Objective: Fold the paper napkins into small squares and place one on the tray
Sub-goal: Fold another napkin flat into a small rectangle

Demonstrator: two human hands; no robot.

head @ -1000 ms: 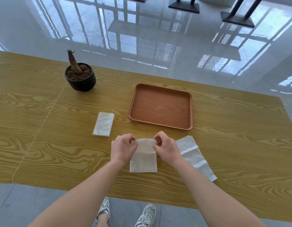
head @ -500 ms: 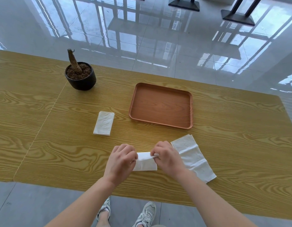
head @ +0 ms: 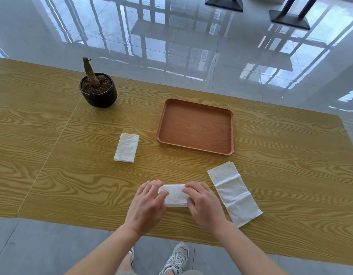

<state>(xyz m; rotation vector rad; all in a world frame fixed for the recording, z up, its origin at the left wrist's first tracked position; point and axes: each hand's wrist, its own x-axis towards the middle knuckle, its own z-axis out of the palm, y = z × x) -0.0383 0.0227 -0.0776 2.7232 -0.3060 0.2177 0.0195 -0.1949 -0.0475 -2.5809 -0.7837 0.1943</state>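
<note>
White napkins number three: both flat, open hands [head: 147, 203] [head: 204, 205] press one [head: 174, 195]; one tray [head: 195, 127].

A glossy grey tiled floor [head: 191, 46] reflects bright window frames; two dark table bases [head: 224, 3] stand far behind.

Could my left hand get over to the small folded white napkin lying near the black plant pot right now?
Probably yes. The left hand rests flat on the napkin being folded, gripping nothing, and only bare wooden table lies between it and the small folded white napkin.
</note>
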